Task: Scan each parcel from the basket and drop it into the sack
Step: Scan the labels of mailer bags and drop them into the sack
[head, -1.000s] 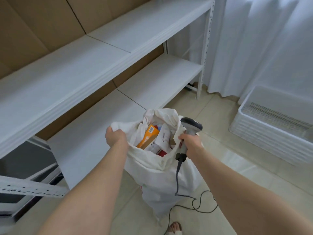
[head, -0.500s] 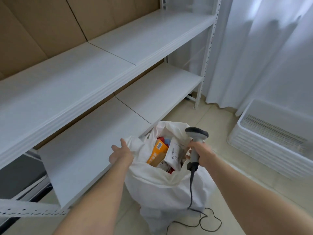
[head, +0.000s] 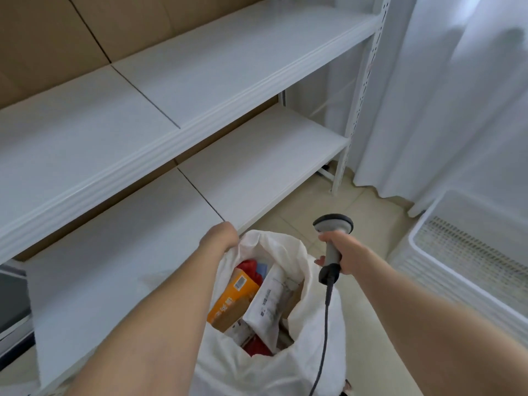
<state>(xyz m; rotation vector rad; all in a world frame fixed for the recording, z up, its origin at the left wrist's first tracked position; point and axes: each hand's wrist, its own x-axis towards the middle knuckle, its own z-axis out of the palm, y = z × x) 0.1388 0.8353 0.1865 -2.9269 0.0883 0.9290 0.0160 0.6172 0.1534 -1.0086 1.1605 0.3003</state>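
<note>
The sack (head: 257,367) stands open at the near centre on the floor. It already holds an orange box (head: 234,298), a white labelled parcel (head: 271,298) just right of the box, and something red beneath them. The left hand (head: 220,238) sits at the sack's far left rim. Its fingers are hidden behind the back of the hand, so I cannot tell whether they grip the cloth. Just right of the sack mouth, the right hand (head: 347,252) has its fingers wrapped round the handle of the scanner (head: 333,224), and the cable (head: 325,324) hangs down over the sack. Neither hand carries a parcel.

This looks like the gap between parcels, or the end of the job. The basket (head: 423,275) stands further off to the right, and the part in view shows no parcels. The next move calls for turning right to check the basket, with the left hand free to lift any parcel found there label-up under the scanner. The lower shelf (head: 257,172) lies beyond.
</note>
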